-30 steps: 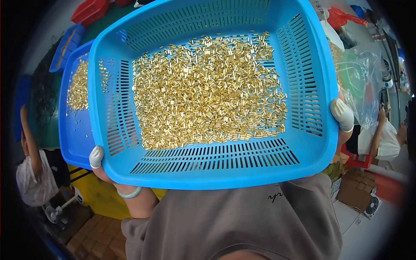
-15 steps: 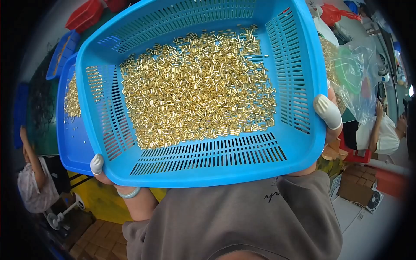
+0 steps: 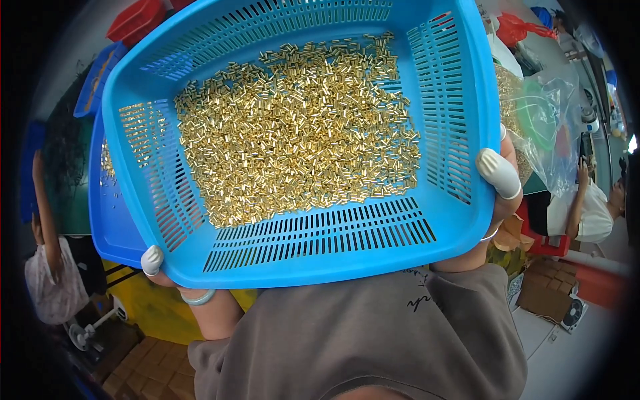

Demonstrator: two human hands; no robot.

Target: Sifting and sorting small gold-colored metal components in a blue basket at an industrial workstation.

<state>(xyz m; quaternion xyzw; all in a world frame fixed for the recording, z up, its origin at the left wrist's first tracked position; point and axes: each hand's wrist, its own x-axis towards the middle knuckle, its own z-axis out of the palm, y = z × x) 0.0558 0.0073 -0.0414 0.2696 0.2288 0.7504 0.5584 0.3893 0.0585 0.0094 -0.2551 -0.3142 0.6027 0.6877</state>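
We have one blue basket in the middle of the view, tilted a little, with slots in its walls. In it lie brass-coloured tubes, far too many to count, spread one upon another over most of the bottom. Our left fingers grasp its rim at 8 o'clock, and our right fingers grasp it at 3 o'clock; white covers sleeve fingertips on both sides. One pale bracelet circles our left wrist.

Beyond the rim we count one blue tray at 9 o'clock, with more brass pieces in it, one small blue bin at 10, and a red bin with a sliver of a second beside it towards 11. A clear plastic bag hangs between 2 and 3.

The tray rests on a dark green surface. One co-worker is at 9 o'clock, another at 3. Brown cartons fill 7 o'clock, and pale floor shows at 4.

The basket's far edge runs out of view at 12; its near edge overlaps our grey-brown shirt at 6. At 9 it covers part of the tray. At 3, only a narrow gap separates our right fingers from the clear bag; we cannot tell its depth.
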